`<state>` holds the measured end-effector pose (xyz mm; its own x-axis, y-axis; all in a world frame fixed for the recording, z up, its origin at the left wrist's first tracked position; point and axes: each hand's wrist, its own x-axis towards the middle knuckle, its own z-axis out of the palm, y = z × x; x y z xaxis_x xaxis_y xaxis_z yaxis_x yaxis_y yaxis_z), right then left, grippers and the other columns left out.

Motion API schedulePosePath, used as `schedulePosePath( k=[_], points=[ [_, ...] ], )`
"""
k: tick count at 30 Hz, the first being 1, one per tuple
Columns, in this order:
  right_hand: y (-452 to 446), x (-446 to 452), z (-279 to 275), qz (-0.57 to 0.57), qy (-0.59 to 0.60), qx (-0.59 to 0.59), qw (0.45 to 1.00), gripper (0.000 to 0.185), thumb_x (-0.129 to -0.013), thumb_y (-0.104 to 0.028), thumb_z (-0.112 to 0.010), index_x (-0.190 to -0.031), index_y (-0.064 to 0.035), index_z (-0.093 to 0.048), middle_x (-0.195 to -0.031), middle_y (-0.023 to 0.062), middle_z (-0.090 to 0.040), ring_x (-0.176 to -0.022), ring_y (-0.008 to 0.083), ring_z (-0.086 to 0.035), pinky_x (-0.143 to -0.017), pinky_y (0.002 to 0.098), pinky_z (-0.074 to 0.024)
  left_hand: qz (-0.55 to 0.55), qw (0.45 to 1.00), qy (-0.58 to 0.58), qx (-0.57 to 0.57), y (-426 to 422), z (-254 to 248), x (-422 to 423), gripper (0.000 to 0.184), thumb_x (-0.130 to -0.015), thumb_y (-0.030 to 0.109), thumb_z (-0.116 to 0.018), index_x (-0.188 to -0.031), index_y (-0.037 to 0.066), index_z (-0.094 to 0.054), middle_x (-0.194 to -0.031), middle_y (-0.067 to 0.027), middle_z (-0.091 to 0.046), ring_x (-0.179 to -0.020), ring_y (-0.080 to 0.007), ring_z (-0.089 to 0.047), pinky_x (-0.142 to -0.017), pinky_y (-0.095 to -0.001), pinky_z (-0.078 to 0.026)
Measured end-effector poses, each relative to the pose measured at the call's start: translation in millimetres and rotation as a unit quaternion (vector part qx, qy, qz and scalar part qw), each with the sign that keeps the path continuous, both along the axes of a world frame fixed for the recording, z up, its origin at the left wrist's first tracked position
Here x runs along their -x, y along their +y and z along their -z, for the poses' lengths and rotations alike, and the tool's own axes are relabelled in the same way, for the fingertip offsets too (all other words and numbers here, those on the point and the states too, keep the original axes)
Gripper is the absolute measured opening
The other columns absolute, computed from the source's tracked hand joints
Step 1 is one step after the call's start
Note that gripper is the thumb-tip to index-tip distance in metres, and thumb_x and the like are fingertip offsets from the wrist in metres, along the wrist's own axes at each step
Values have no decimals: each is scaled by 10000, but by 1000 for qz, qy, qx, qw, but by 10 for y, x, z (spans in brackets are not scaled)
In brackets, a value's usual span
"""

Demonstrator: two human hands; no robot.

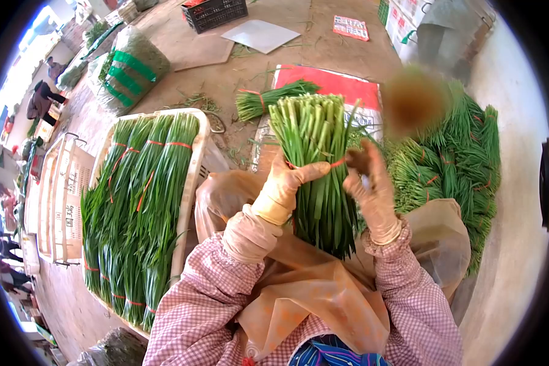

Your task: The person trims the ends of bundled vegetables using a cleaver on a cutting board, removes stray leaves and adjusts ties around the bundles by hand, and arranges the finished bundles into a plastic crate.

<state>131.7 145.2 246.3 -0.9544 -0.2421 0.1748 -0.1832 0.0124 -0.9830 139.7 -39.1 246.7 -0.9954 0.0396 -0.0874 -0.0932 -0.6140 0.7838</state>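
Upright over the lap is a bundle of green leafy stalks (pixel 320 140), its pale cut ends at the top and a red band around its middle. My left hand (pixel 285 186), in a pale glove, is wrapped around the bundle's left side with the thumb across the front. At the right side, my right hand (pixel 371 189), gloved and stained dark at the fingertips, has its fingers curved apart beside the band. Whether it touches the band is unclear. Another banded bundle (pixel 274 97) lies behind on a red and white sack (pixel 363 91).
On the left, a white crate (pixel 202 131) holds banded bundles. More bundles (pixel 451 158) are piled at the right by a pale wall. A green-striped bag (pixel 128 70), black crate (pixel 215 13) and stacked white baskets (pixel 61 195) stand around. People are at the far left.
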Motion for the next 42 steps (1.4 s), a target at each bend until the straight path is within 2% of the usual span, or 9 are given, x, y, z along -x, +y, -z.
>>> schedulePosePath(
  k=[11,12,15,21,27,32,35,38,42],
  points=[
    [-179,151,-354,65,368,-335,865,146,-857,-129,-688,-925,-26,-609,-705,83,-638,-574,196,-610,-536,309,-487,-37,994,11,99,39,186,50,697,-661,41,-850,-1256,3,-488,-1161,-90,-635,-1014,-185,-620,-898,-314,-503],
    [-107,111,-464,-106,169,-188,962,139,-865,-129,-687,-901,-16,-616,-692,64,-628,-564,165,-599,-525,284,-475,-37,996,14,81,38,167,50,686,-668,18,-834,-1259,2,-486,-1163,-90,-634,-1022,-185,-620,-901,-313,-501],
    [198,4,-660,-360,-133,112,917,172,-884,-149,-695,-856,12,-642,-707,29,-619,-574,91,-574,-528,226,-460,-4,998,5,64,47,21,28,672,-672,-8,-817,-1257,2,-488,-1161,-95,-634,-1017,-189,-625,-896,-313,-505],
    [-92,47,-475,-49,29,-7,998,219,-860,-205,-720,-928,-17,-630,-674,32,-611,-588,130,-593,-544,248,-465,9,998,-31,52,80,71,55,665,-683,-3,-813,-1261,-1,-484,-1145,-100,-641,-1004,-203,-632,-890,-324,-508],
    [-284,147,-276,43,295,-377,877,138,-806,-128,-700,-906,-75,-621,-702,135,-612,-650,319,-615,-586,392,-482,-74,958,-55,272,42,500,210,803,-616,233,-895,-1271,15,-486,-1135,-140,-647,-1021,-219,-633,-897,-331,-507],
    [255,221,-342,-303,-85,141,939,105,-854,-29,-620,-752,-19,-596,-549,4,-500,-391,85,-382,-389,256,-322,-117,917,-71,375,68,103,86,981,-536,398,-886,-1345,45,-458,-1181,-192,-628,-1141,-311,-591,-973,-371,-467],
    [371,203,-429,-208,-50,-120,970,154,-872,-79,-623,-987,16,-586,-839,90,-631,-772,160,-606,-704,290,-486,-116,938,-99,310,38,102,101,1045,-537,378,-883,-1398,51,-390,-1224,-187,-605,-1172,-291,-567,-1013,-339,-429],
    [441,418,-98,-46,77,-143,986,655,-884,-205,-682,-1424,-14,-363,-1342,137,-482,-1231,225,-453,-1069,356,-311,-140,962,-47,230,54,79,152,994,-554,332,-872,-1383,46,-404,-1197,-180,-613,-1143,-278,-576,-988,-348,-445],
    [135,291,475,-98,36,-166,981,849,-831,-286,-746,-1478,-21,-265,-1404,145,-432,-1231,253,-456,-1055,384,-349,-146,973,-52,171,8,-20,18,1015,-552,295,-873,-1403,49,-377,-1175,-182,-622,-1121,-291,-590,-955,-353,-467]
  ],
)
